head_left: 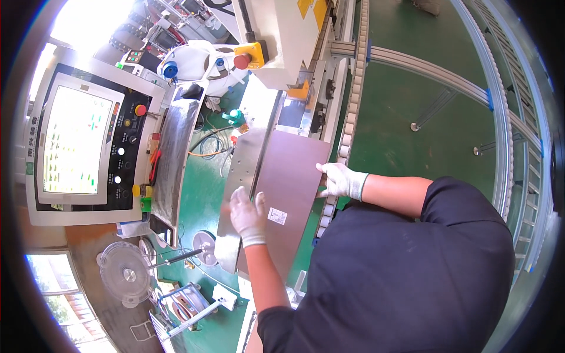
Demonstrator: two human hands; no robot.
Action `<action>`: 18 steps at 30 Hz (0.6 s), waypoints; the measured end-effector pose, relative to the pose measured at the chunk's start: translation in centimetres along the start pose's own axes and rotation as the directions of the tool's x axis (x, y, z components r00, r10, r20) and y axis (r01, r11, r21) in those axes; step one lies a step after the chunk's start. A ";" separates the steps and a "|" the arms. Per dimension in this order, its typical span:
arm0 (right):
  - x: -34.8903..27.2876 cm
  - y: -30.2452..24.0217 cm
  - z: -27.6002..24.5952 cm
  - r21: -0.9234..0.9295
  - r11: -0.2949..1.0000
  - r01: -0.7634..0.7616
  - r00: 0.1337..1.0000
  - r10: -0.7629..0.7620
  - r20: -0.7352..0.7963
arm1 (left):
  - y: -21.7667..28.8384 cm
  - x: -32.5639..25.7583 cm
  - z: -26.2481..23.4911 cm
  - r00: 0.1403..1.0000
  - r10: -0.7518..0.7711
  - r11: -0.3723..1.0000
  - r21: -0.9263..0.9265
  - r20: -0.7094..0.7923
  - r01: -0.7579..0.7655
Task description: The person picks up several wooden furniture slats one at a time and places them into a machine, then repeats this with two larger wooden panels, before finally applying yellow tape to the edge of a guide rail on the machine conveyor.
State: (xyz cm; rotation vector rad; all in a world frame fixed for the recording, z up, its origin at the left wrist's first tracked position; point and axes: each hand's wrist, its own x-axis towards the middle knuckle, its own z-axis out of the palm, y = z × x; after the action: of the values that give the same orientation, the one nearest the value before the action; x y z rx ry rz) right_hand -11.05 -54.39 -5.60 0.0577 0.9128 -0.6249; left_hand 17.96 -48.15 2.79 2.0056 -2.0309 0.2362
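- The brown panel (288,188) lies flat on the machine bed, under both gloved hands.
- Left hand (247,215) rests spread wide, palm down, on its near left edge beside the white label (277,216).
- Right hand (336,179) curls over the panel's right edge.
- I'd keep both palms pressing evenly, with fingers away from the roller chain (347,126) just past the right hand.

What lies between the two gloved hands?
In the head view, the brown panel with its small white label spans between left hand and right hand.
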 end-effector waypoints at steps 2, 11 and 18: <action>2.3 0.2 -2.4 -0.207 0.972 0.111 0.984 -0.078 0.161 | 0.3 -0.6 -2.2 0.988 -0.140 0.962 -0.247 -0.064 0.120; -0.4 -4.1 1.9 -0.029 0.999 0.023 0.994 -0.026 -0.107 | -5.6 -22.0 -0.3 0.730 -0.642 0.766 0.143 0.235 0.627; 6.3 -6.5 -1.4 -0.410 0.875 0.256 0.960 -0.281 0.000 | -2.6 -16.2 3.4 0.599 -0.794 0.607 0.201 0.104 0.769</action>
State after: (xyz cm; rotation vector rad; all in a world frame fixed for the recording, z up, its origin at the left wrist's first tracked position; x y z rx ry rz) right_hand -12.63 -62.33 -9.82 -0.4360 1.1050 -0.6806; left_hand 20.27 -33.81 -5.59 2.8753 -1.0044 -0.0121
